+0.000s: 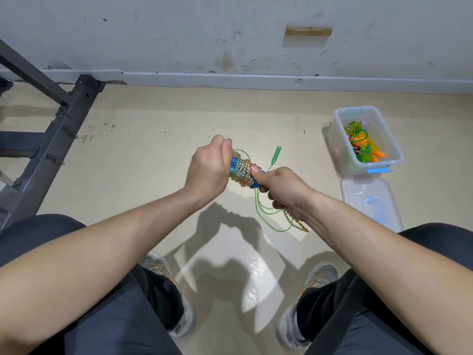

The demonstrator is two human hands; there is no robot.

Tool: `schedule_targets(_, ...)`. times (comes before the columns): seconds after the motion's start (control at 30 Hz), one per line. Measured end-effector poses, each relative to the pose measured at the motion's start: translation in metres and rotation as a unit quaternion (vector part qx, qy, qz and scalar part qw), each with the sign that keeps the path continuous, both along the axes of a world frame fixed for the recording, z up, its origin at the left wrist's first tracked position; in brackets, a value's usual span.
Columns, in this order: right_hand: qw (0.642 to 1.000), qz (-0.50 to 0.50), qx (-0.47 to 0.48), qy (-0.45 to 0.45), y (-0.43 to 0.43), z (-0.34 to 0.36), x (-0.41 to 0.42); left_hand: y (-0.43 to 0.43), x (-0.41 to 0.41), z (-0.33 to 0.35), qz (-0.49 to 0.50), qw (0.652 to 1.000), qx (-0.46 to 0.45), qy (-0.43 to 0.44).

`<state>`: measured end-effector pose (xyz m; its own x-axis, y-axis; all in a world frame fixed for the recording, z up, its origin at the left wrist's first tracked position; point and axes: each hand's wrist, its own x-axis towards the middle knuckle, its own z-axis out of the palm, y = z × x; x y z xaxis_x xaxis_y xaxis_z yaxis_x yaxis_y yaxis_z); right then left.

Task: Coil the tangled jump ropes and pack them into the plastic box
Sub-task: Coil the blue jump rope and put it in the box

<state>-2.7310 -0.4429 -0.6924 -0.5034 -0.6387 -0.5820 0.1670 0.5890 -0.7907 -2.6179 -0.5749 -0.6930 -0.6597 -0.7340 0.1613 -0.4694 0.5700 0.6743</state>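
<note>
Rope being wound around paired handles

Hands meet above the floor (pixel 158 155), in front of the person's knees. Between them is a bundle: blue handles (pixel 233 165) lying side by side, with a multicoloured beaded rope (pixel 243 173) coiled tightly around their middle. The left hand (pixel 208 165) grips the upper-left end of the bundle, its fingers (pixel 226 147) curled closed around it. The right hand (pixel 279 187) holds the lower-right end, thumb pressed flat on the coils and the other fingers wrapped underneath. A loose tail of the beaded rope hangs below the right wrist.

A thin green rope (pixel 257 206) is caught up in the bundle; it loops down to the floor, and its green handle (pixel 277 152) sticks up just beyond the right hand.

Well to the right stands the clear plastic box (pixel 337 146), open, with green and orange ropes (pixel 358 139) already inside. Its lid (pixel 371 201) lies flat on the floor just in front of it. A dark metal frame (pixel 55 139) stands at the left, against the scuffed wall (pixel 179 34).
</note>
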Motion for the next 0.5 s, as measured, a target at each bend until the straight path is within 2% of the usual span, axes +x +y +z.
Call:
schedule_targets(0.07, 1.000, -0.001, -0.011, 0.013, -0.001, -0.001, -0.001, 0.000, 0.000, 0.001, 0.016, 0.998, 0.059, 0.004)
schedule_targets(0.13, 0.999, 0.009, -0.011, 0.041, -0.001, 0.001, -0.004, 0.000, 0.000, 0.007, 0.035, 0.986, 0.162, 0.004)
schedule_targets(0.2, 0.995, 0.049, -0.007, 0.090, 0.001, 0.007, -0.009, -0.002, 0.000, 0.016, 0.040, 0.956, 0.290, -0.014)
schedule_targets(0.27, 0.986, 0.103, -0.006, 0.133, 0.003, 0.009, -0.011, -0.007, 0.003, 0.020, -0.004, 0.933, 0.352, -0.072)
schedule_targets(0.4, 0.972, 0.152, -0.010, 0.180, 0.004, 0.007, -0.010, -0.008, 0.005, 0.015, -0.163, 0.918, 0.316, -0.174)
schedule_targets(0.5, 0.971, 0.159, -0.014, 0.179, 0.006, 0.003, -0.009, 0.001, 0.005, 0.010, -0.172, 0.913, 0.313, -0.196)
